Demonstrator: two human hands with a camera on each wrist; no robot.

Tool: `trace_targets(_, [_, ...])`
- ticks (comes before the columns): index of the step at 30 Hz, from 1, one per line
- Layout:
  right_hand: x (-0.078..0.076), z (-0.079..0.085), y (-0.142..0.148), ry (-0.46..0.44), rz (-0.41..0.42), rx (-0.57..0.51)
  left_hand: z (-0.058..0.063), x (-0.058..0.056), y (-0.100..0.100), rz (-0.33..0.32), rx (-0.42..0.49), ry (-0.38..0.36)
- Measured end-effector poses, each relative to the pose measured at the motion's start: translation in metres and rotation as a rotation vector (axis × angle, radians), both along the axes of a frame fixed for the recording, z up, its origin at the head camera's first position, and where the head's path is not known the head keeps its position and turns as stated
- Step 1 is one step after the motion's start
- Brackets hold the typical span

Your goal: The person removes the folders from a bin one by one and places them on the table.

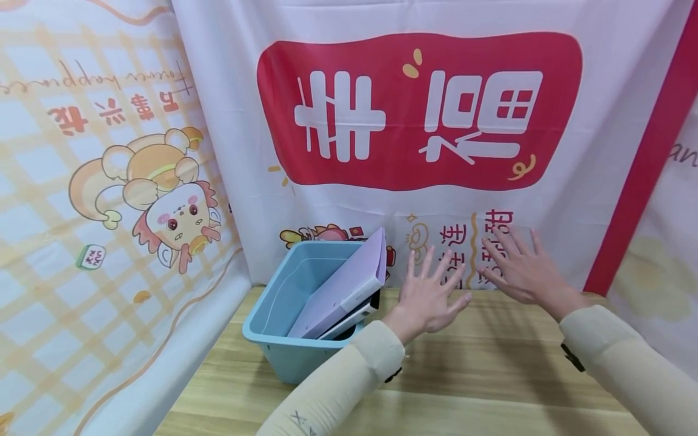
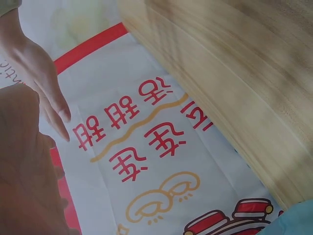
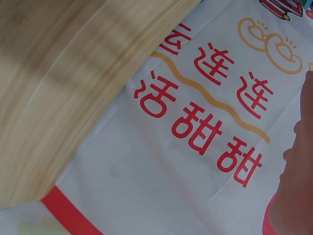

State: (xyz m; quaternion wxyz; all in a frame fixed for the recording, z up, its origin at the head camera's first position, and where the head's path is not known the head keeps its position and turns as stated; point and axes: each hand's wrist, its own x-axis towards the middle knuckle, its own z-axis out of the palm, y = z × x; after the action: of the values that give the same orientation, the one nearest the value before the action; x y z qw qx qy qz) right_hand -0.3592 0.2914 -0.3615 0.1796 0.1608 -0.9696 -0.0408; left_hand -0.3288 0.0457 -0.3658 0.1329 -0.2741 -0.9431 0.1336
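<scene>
Cream sleeves (image 1: 338,381) and spread hands beside a blue bin (image 1: 297,360) on a wooden tabletop (image 1: 469,351).
The left hand (image 1: 428,298) and right hand (image 1: 520,274) hold nothing, right of the bin, where a lilac binder (image 1: 343,290) leans over a black-and-white one (image 1: 351,320), its spine print too small to read; the left cloth (image 1: 93,242) reads "Forever happiness" upside down; the far cloth (image 1: 420,203) has sideways 幸福, white on a red panel (image 1: 406,115), with red 运连连 and 活甜甜 lower.

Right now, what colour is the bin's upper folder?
The upper folder is pale purple, clearest in the head view.
</scene>
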Motion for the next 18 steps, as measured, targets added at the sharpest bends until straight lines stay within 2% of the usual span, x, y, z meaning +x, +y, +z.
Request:
trace_targets(10, [0.003, -0.002, 0.001, 0.018, 0.024, -0.032, 0.0, 0.009, -0.002, -0.019, 0.004, 0.01])
trace_targets(18, [0.008, 0.0, -0.003, 0.028, 0.028, -0.015, -0.006, 0.016, -0.009, -0.025, 0.01, -0.007])
